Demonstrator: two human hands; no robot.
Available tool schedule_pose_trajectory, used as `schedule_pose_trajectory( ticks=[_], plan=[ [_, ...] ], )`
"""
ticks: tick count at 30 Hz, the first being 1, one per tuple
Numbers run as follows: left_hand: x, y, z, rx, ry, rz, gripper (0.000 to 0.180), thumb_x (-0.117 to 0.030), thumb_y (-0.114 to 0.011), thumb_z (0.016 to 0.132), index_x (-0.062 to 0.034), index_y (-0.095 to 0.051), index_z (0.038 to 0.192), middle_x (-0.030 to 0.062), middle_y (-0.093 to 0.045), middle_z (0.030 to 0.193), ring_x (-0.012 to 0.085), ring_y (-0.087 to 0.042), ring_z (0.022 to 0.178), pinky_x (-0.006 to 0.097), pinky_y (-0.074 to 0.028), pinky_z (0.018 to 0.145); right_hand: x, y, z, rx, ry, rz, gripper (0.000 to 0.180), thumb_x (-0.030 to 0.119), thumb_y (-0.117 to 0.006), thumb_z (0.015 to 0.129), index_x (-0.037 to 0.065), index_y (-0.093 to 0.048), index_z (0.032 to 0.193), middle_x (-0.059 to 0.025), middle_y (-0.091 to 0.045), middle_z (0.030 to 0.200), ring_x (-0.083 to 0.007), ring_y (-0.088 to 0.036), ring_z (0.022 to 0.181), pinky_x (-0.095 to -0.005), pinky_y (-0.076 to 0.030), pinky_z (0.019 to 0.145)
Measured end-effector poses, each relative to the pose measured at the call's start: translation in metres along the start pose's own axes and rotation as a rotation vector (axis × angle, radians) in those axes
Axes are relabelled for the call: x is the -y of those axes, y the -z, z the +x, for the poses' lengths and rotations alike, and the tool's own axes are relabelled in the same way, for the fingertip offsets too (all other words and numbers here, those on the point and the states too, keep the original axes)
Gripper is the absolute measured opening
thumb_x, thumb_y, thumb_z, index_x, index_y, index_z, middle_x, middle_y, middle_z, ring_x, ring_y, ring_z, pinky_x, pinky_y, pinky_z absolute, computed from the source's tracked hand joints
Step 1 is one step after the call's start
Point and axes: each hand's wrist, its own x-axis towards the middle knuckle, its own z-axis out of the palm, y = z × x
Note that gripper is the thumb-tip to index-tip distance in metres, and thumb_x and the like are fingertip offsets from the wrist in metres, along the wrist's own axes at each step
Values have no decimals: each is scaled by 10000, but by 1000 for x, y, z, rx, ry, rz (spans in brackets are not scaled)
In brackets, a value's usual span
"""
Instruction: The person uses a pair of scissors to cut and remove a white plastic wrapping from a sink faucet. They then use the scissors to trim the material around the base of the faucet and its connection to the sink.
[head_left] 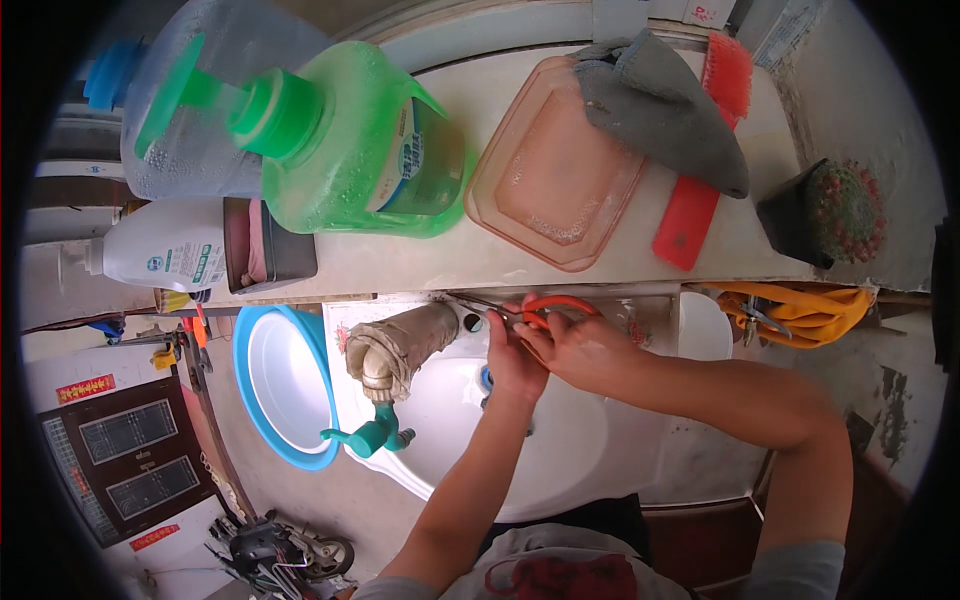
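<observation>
Both my hands meet over the back of a white washbasin [560, 450], just below a shelf. My right hand [580, 345] grips scissors with orange handles [556, 304]; their thin blades [478, 303] point left toward the wall. My left hand [512, 352] is pressed against the right hand at the scissors, its fingers curled by the blades; what it holds is hidden. A tap wrapped in dirty cloth [400, 350] with a green nozzle [370, 435] sticks out to the left of my hands.
On the shelf [480, 262] stand a green pump bottle [350, 140], a clear jug [190, 100], an orange-pink tray [555, 165], a grey cloth [665, 105], a red brush [700, 190] and a potted cactus [830, 212]. A blue-rimmed basin [285, 385] sits left of the sink.
</observation>
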Motion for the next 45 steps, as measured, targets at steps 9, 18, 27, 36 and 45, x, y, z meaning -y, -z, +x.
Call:
schedule_pose_trajectory(
  ticks=[9,18,27,36,45],
  plan=[
    [-1,9,-8,-96,49,43,421,-470,-268,956,-125,-485,1062,40,-549,1075,170,-532,968,293,-428,847,2,-1,-9,36,64,-39,513,188,-536,741,105,-517,1247,-64,-489,695,-136,-496,522,-261,-429,412],
    [-14,3,-4,-191,52,148,482,-471,-257,957,-74,-460,1142,67,-540,1096,196,-515,996,316,-409,894,10,-8,0,-19,28,-171,484,218,-525,757,134,-534,1233,-48,-459,679,-116,-456,471,-243,-408,380],
    [-15,-21,-1,-243,43,254,419,-411,-304,967,-48,-475,1087,81,-568,1015,187,-538,945,314,-431,853,-12,21,8,111,-94,203,420,199,-567,764,101,-559,1172,-131,-581,828,-215,-609,671,-349,-510,587],
    [-33,-46,-20,-154,175,98,331,-327,-297,969,-98,-498,1100,64,-562,1091,183,-533,1012,319,-430,878,-28,46,36,356,-287,790,367,157,-599,769,81,-573,1127,-94,-638,978,-284,-616,865,-381,-487,772],
    [-43,-39,-21,-151,148,92,329,-304,-319,961,-85,-492,1134,40,-572,1093,165,-556,951,305,-456,832,-14,45,53,353,-228,663,377,151,-589,764,71,-574,1132,-92,-619,1069,-269,-607,919,-354,-485,805]
  ],
)
